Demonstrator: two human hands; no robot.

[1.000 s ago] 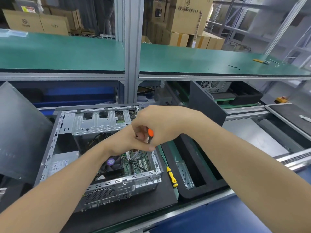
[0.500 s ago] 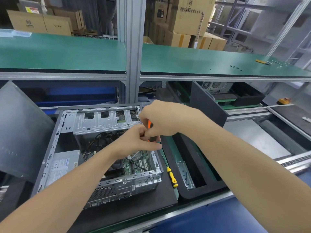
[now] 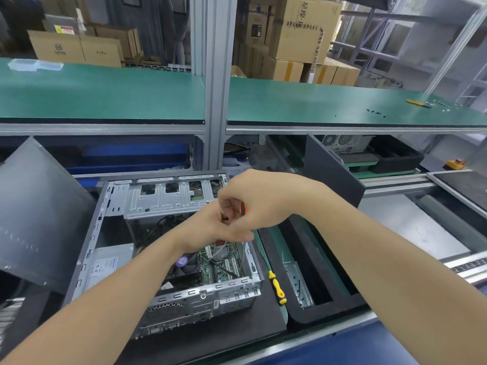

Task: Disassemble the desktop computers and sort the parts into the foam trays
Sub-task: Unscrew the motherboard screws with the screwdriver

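While both hands meet over the middle of the frame, the open desktop computer [image 3: 163, 198] lies on its side on a black mat on the tabletop, lower centre, with its inside facing up. The right hand [image 3: 266, 204] has its fingers curled round the handle of an orange-handled screwdriver [image 3: 243, 208], which points down into the case. The left hand [image 3: 208, 229] curls its fingers in just below that handle and appears to pinch the shaft to steady it, though the contact itself is hidden.

Inside the case, the motherboard [image 3: 224, 270] and a fan [image 3: 185, 267] show beneath the hands, and a grey power supply [image 3: 105, 264] sits to the lower left. A black foam tray [image 3: 316, 316] lies just right of the case, holding a metal bracket [image 3: 297, 283], and a yellow screwdriver [image 3: 277, 287] rests between the two.

The steel chassis looks stiff and heavy, with thin stamped edges likely to be sharp, so it is best left lying. The board is probably light but fragile, so it should be lifted by its bare edges, never by chips or sockets, once its screws and cables are free. Loose screws are small and easily dropped.
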